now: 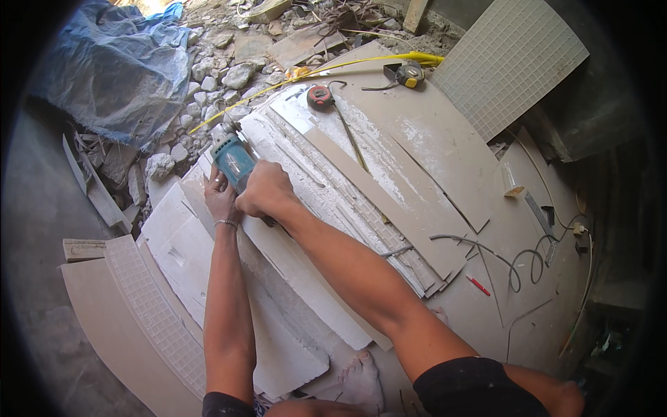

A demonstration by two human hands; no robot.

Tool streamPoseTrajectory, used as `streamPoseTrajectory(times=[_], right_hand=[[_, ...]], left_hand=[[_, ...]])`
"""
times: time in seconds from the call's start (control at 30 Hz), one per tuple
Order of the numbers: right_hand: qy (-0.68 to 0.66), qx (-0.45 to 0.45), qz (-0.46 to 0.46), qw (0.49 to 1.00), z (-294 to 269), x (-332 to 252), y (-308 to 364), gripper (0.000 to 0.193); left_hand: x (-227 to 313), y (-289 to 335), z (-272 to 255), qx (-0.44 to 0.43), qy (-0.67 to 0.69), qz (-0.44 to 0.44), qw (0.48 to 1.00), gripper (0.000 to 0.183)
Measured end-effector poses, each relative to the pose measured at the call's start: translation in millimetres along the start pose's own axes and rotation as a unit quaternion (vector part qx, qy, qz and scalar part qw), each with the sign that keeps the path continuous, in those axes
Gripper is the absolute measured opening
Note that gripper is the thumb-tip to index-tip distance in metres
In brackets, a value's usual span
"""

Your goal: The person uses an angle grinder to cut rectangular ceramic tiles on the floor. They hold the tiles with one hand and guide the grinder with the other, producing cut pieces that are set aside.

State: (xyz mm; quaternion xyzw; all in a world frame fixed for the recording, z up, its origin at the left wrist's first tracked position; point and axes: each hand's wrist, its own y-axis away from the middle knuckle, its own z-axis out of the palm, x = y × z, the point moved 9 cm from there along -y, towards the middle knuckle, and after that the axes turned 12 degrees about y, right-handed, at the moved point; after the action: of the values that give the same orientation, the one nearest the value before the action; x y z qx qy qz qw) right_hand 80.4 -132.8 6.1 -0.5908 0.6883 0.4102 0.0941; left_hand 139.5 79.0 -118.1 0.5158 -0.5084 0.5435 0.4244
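The teal power tool (235, 161), likely a grinder or cutter, sits over the far end of the layered tiles (299, 156). The right hand (267, 187) is wrapped round its rear body, probably to carry its weight and steer it. The left hand (221, 198) is against the tool's left side, perhaps as a steadying guide; its fingers are partly hidden, so I cannot tell whether they grip. To the tool's right, a red-and-black tape measure (320, 98) lies with its blade out, perhaps handy for re-measuring; a red pen (478, 285), likely for marking, lies well toward the tool's lower right, near a loose dark cable (515, 270). Pale marks on the tool's housing look like a label, too blurred to make out.
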Motion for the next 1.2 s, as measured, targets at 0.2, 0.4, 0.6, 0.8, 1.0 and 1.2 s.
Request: streamPoseTrajectory(times=[0.2,0.4,0.6,0.8,1.0,1.2], right_hand=[[-0.001,0.002,0.002,1.0,0.6,-1.3,-3.6,0.064],[0.01,-0.004,0.016,1.0,2.6,-3.9,-12.0,0.064],[-0.001,0.007,0.007,1.0,1.5,0.8,-1.0,0.064],[-0.012,-0.014,0.006,1.0,3.9,9.1,12.4,0.059],[-0.015,-0.001,0.005,1.0,-0.8,6.6,11.3,0.058],[-0.008,-0.007,0.017,1.0,-2.5,0.6,-0.7,0.056]], left_hand=[[1.1,1.3,1.0,-0.001,0.018,0.001,1.0,0.046],[-3.4,2.4,4.9,0.0,0.098,-0.026,0.995,0.046],[-3.5,0.3,0.0,0.004,0.054,-0.02,0.998,0.047],[-10.2,-1.7,-8.4,0.022,0.084,-0.028,0.996,0.034],[-4.6,-0.7,-5.3,0.012,0.087,-0.01,0.996,0.035],[-1.4,1.7,-0.6,-0.001,0.007,-0.007,1.0,0.049]])
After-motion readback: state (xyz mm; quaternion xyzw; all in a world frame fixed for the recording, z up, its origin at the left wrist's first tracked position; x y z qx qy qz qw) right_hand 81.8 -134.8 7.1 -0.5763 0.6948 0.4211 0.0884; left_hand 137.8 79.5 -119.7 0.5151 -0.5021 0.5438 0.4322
